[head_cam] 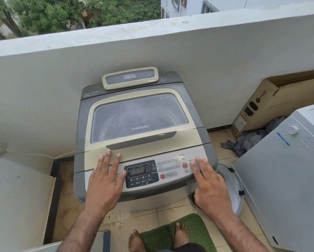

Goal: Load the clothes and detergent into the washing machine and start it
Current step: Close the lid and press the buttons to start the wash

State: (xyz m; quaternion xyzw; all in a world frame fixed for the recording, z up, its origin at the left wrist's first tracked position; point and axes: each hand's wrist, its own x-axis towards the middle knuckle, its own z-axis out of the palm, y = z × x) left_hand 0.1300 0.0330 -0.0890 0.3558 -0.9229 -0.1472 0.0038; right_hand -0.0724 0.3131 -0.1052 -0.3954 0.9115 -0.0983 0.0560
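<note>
Washing machine [205,142] stands against the balcony wall with its lid [139,117] down. The window is clouded, so whether clothes are in the drum cannot be told. Left hand [105,180] lies flat, fingers straight, across the lid's front edge and the left of the control panel [169,174], gripping nothing. Right hand [210,184] is likewise flat and holds nothing, its forefinger on or just beside the power button at the panel's right end. The display [137,171] is lit. A heap of dark clothes [251,140] lies on the floor to the right, near a cardboard box [272,104]; no detergent is in view. Principal risk: the red start button [184,165] sits just beside the right forefinger, and a stray press could begin a cycle with the load and detergent left out. Second risk: the left hand bears on the lid's front edge, which would hinder lifting it. Third: the person stands barefoot by a powered machine, so spilled water would make for slippery footing.
</note>
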